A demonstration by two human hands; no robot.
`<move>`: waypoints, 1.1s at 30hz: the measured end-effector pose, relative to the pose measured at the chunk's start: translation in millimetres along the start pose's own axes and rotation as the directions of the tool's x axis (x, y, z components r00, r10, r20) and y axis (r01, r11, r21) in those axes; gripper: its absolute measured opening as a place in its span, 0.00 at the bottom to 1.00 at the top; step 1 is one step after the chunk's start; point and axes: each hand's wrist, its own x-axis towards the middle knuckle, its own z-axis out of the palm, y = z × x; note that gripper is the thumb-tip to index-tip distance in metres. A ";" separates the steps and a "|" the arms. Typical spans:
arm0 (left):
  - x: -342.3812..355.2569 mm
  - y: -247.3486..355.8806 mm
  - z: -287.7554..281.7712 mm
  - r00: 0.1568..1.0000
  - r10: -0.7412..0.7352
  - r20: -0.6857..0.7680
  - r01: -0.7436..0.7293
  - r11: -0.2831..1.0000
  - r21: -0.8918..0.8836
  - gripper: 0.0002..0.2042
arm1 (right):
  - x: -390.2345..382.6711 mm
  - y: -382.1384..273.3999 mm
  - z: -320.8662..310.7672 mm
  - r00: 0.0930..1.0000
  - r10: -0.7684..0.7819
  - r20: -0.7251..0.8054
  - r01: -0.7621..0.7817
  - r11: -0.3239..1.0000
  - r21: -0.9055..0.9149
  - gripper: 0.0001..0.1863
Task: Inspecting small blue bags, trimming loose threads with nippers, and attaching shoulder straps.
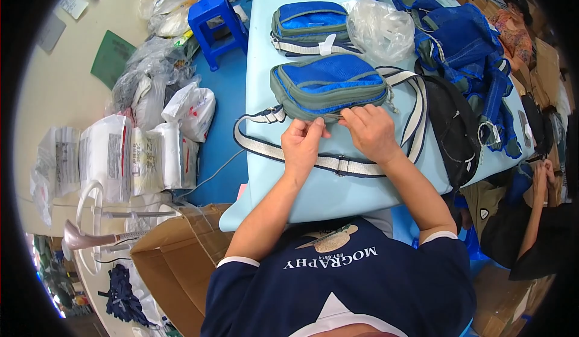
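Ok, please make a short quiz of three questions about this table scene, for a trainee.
1. True or false: both hands touch the near edge of the blue and grey bag.
2. Which thing lies directly beyond that bag on the light blue table? A) a second blue and grey bag B) a red box C) a laptop
3. Fill the gap: the striped strap of the bag hangs partly over the table's ____ edge.

Key
1. True: left hand and right hand pinch at its near edge.
2. A: the second bag.
3. Left.
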 end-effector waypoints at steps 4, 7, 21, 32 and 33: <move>0.0 -0.2 -1.7 1.000 -0.005 0.014 0.005 1.000 0.012 0.05 | 0.4 0.7 0.3 1.000 -0.014 0.001 0.014 1.000 -0.010 0.14; -0.7 2.2 -0.1 1.000 -0.005 0.024 0.005 1.000 0.005 0.05 | 0.3 1.4 1.3 1.000 -0.016 -0.003 0.016 1.000 -0.008 0.14; -0.6 1.3 -0.6 0.999 0.010 0.036 -0.008 0.998 -0.066 0.07 | 0.4 6.3 7.4 0.999 -0.046 -0.027 0.046 0.999 -0.003 0.12; -6.2 3.5 10.4 1.000 -0.026 -0.003 0.026 0.988 -0.153 0.05 | -10.9 -30.7 -28.3 0.555 0.536 0.637 -0.689 -0.134 0.713 0.10; -8.0 4.6 12.7 0.999 -0.036 0.006 0.036 0.988 -0.152 0.05 | -12.1 -38.6 -31.2 0.542 0.512 0.667 -0.683 -0.195 0.704 0.14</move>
